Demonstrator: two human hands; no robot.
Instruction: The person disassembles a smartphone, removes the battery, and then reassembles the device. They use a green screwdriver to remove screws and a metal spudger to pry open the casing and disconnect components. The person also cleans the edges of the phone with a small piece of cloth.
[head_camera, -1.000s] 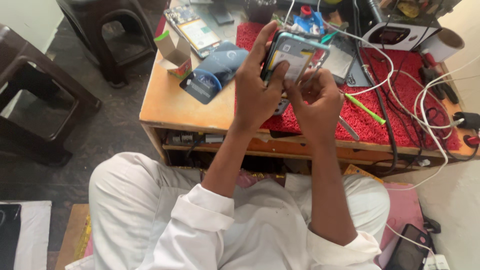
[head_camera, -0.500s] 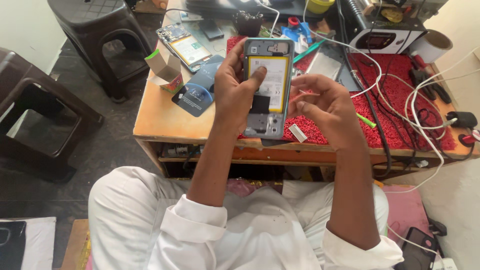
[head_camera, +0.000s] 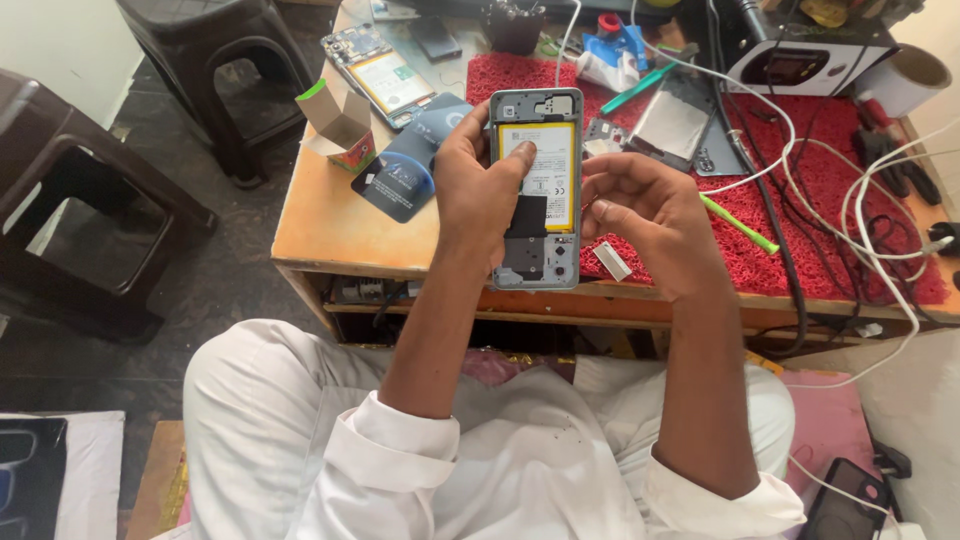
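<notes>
Left hand (head_camera: 478, 190) grasping opened phone (head_camera: 536, 190) above table (head_camera: 330, 225), right hand (head_camera: 645, 220) loosely curled, empty beside it: likely drop risk from one-handed grip.

Both my forearms rise from my lap, bare to the elbows, white sleeves bunched there. My left hand (head_camera: 480, 190) is raised, palm turned toward me, fingers wrapped round behind what it holds, thumb (head_camera: 512, 165) laid flat across the front and pointing right. Grip firm; wrist straight, in line with the forearm. My right hand (head_camera: 645, 215) sits just beside the left at the same height, back of the hand toward me, fingers (head_camera: 610, 180) curled loosely inward, tips bent toward the left hand. It grips nothing. Right forearm runs nearly upright, the left leans a little rightward.
</notes>
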